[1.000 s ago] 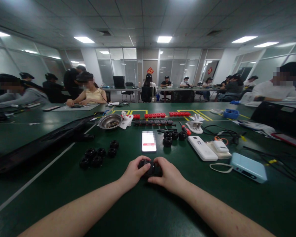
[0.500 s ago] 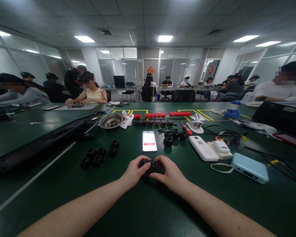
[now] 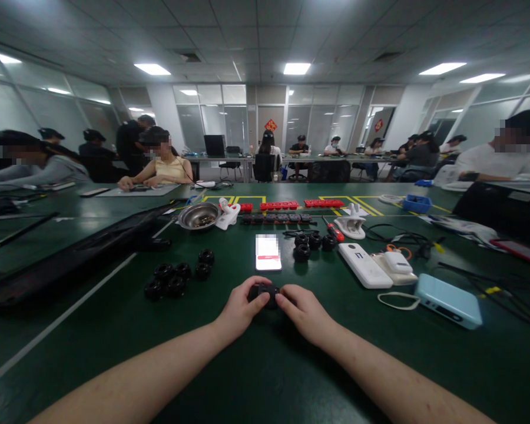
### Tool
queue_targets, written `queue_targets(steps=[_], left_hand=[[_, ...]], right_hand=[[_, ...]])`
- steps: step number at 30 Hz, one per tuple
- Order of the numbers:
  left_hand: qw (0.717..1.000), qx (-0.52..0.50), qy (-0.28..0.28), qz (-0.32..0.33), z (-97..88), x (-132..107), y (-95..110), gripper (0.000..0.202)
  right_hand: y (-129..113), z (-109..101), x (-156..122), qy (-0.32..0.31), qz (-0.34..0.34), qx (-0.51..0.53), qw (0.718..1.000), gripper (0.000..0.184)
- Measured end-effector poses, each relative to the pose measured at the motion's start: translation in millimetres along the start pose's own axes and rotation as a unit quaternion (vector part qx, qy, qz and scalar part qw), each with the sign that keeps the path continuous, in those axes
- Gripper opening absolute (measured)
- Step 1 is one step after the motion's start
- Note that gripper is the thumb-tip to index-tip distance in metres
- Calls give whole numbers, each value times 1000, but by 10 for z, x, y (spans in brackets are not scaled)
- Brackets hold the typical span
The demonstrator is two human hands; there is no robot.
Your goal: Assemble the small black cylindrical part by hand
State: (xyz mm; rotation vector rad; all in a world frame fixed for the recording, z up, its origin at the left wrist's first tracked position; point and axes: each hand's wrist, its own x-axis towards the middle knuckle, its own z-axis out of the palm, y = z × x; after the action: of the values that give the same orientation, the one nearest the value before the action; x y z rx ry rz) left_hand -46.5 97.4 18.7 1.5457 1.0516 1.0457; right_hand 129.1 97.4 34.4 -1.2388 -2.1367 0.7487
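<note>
Near the middle of the green worktop (image 3: 265,377), a small black part (image 3: 268,290) is held between two bare hands, directly below a lit phone (image 3: 268,252) in the view. It is dark and rounded, with a dull sheen along its upper side; much of its outline is covered by fingers, so its full shape cannot be made out. Its left end is grasped by the left hand (image 3: 239,305), with the thumb laid across the front and the forefinger curled over the top. At its right end, the thumb and forefinger of the right hand (image 3: 305,309) are brought together against it; whether it is gripped or only touched there cannot be told.

A broad stretch of green surface is left between the forearms, and a narrow strip between the hands and the phone's near edge. To the left, the room is bounded by six black wheels (image 3: 175,285), with a white line (image 3: 70,312) slanting beyond them. Past the phone to the right, four more wheels (image 3: 302,252) are clustered. Farther right, the side is edged by a white case (image 3: 363,265), a pale strap (image 3: 398,302) and a light-blue box (image 3: 448,299).
</note>
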Motion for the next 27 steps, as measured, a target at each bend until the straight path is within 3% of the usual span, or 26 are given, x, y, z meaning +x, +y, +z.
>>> queue_targets(steps=[4, 9, 12, 17, 21, 25, 27], left_hand=[[998, -47, -23, -44, 10, 42, -14, 47], [997, -55, -6, -54, 12, 83, -38, 41], [998, -37, 12, -41, 16, 59, -14, 35], [1000, 2, 19, -19, 13, -4, 40, 32], [1000, 12, 5, -13, 1, -3, 34, 33], [999, -6, -11, -39, -3, 39, -2, 36], [998, -16, -15, -54, 0, 59, -14, 37]], right_hand=[[9, 9, -2, 15, 2, 4, 1000, 11], [2, 14, -22, 18, -18, 14, 1000, 35], [-3, 6, -36, 19, -13, 17, 1000, 39], [5, -8, -19, 8, 8, 12, 1000, 19], [17, 4, 7, 1, 10, 3, 1000, 28], [26, 11, -1, 13, 6, 5, 1000, 14], [24, 11, -17, 19, -1, 9, 1000, 29]])
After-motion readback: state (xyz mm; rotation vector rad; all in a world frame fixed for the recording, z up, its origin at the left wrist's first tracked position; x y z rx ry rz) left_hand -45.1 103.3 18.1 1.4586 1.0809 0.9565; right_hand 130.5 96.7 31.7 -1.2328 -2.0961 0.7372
